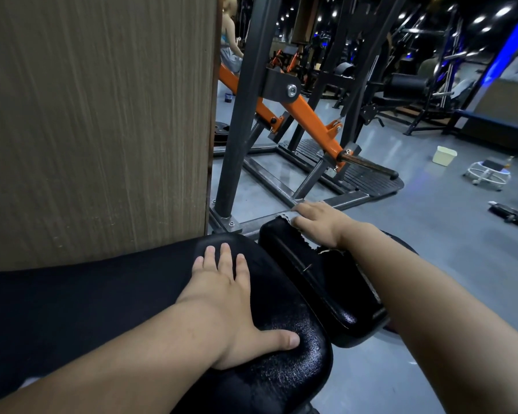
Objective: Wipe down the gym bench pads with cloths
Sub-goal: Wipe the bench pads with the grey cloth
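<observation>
A long black bench pad (102, 294) runs across the lower left. My left hand (231, 300) lies flat on its right end, fingers straight and thumb spread. To the right sits a smaller black seat pad (326, 282) with worn, torn edging. My right hand (320, 219) rests at that pad's far end, pressing on a grey cloth (290, 218) of which only a frayed edge shows beneath the fingers.
A brown wood-grain panel (96, 121) stands close behind the long pad. An orange and dark grey machine frame (305, 115) stands just beyond. On the grey floor (431, 234) to the right are a pale bucket (444, 155) and a small wheeled stool (489, 173). A person (231, 34) stands far back.
</observation>
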A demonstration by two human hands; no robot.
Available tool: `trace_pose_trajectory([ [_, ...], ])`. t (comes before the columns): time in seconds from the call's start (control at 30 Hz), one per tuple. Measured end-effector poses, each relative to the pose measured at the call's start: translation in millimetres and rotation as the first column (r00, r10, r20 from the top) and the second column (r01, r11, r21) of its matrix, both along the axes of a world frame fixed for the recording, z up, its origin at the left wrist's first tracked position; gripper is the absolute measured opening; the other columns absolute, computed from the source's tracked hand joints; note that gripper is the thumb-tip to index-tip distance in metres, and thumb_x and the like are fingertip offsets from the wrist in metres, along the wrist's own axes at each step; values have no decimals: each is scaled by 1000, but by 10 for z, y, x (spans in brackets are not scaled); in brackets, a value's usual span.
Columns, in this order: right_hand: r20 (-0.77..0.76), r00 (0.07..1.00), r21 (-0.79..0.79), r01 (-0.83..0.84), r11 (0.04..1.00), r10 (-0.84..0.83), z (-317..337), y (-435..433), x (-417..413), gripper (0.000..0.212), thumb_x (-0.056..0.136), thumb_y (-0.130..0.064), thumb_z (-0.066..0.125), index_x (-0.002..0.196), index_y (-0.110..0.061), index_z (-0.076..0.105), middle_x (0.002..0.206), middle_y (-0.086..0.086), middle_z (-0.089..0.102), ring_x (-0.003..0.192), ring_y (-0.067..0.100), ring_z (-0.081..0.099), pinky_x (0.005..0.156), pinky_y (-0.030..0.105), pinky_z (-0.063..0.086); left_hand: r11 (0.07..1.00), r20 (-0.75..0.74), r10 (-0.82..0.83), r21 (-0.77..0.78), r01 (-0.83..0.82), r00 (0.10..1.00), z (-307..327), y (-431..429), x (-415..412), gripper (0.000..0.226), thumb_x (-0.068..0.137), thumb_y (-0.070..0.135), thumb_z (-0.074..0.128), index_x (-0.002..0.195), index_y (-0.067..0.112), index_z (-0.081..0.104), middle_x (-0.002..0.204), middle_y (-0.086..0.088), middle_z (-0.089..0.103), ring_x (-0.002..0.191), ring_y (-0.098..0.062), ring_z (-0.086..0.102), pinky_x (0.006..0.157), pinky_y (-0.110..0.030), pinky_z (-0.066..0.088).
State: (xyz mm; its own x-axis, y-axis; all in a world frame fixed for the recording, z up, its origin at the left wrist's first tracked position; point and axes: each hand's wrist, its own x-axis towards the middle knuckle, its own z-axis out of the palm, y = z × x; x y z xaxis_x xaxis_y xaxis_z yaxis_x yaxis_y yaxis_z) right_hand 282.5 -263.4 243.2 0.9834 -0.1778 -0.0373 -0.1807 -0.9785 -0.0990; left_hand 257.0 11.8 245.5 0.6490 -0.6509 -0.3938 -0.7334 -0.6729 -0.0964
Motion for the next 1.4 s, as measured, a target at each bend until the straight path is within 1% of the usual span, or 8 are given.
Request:
trace_pose_trajectory([
  [0.13,-15,997,75,76,994,-75,-7,-105,-32,56,86,-51,30,123,-16,55,127,7,55,121,24,45,102,38,35,1000,1,1,2,-1,1000,4,6,-5,139,62,102,20,152,6,-24,157,-25,-29,149,-41,-23,124,-49,-1],
  [0.33,-61,967,112,252,961,-246,-7,-404,-297,33,99,-45,34,117,-20,47,139,11,49,128,28,44,96,35,33,1000,7,2,25,-2,1000,-7,-8,-2,140,59,103,16,151,6,-25,158,-23,-29,149,-40,-23,125,-49,0],
  [0.57,29,957,81,284,955,-287,-73,-408,-812,44,97,-50,31,110,-13,49,122,14,56,106,28,50,83,35,35,999,13,5,36,-6,1000,24,-6,-27,139,59,103,14,152,6,-22,160,-22,-26,150,-39,-18,125,-47,-1],
  [0.73,99,944,99,305,947,-314,-187,-317,-1255,60,92,-58,26,126,-13,46,121,13,51,120,29,44,99,39,35,999,19,7,32,-8,1000,22,-3,-44,141,55,103,10,153,6,-21,161,-21,-23,151,-38,-16,125,-45,0],
  [0.93,298,872,314,294,903,-388,-393,-76,-1731,59,89,-55,29,137,-22,40,123,4,48,125,20,37,104,37,32,1000,26,0,30,-1,1000,31,4,-56,140,55,102,7,154,6,-20,162,-22,-21,152,-38,-14,125,-45,2],
  [1.13,574,624,480,268,835,-531,-747,315,-1869,62,98,-42,28,151,-10,28,141,-12,29,137,3,22,118,34,20,1000,45,-16,22,15,999,24,3,-32,146,46,103,1,155,6,-17,163,-22,-17,152,-40,-9,124,-46,6],
  [1.27,688,554,422,219,880,-468,-929,504,-1844,60,101,-39,21,151,-7,32,157,1,29,152,15,6,124,43,1,1000,42,-10,24,10,999,24,1,-46,149,42,102,-1,155,6,-17,164,-22,-16,152,-40,-9,124,-46,6],
  [1.4,751,567,288,178,941,-338,-903,674,-1809,52,101,-28,23,141,-8,48,148,-4,44,151,16,15,123,49,-1,1000,32,-2,23,2,999,38,-4,-55,150,41,102,-1,155,7,-17,163,-21,-17,152,-40,-8,125,-46,7],
])
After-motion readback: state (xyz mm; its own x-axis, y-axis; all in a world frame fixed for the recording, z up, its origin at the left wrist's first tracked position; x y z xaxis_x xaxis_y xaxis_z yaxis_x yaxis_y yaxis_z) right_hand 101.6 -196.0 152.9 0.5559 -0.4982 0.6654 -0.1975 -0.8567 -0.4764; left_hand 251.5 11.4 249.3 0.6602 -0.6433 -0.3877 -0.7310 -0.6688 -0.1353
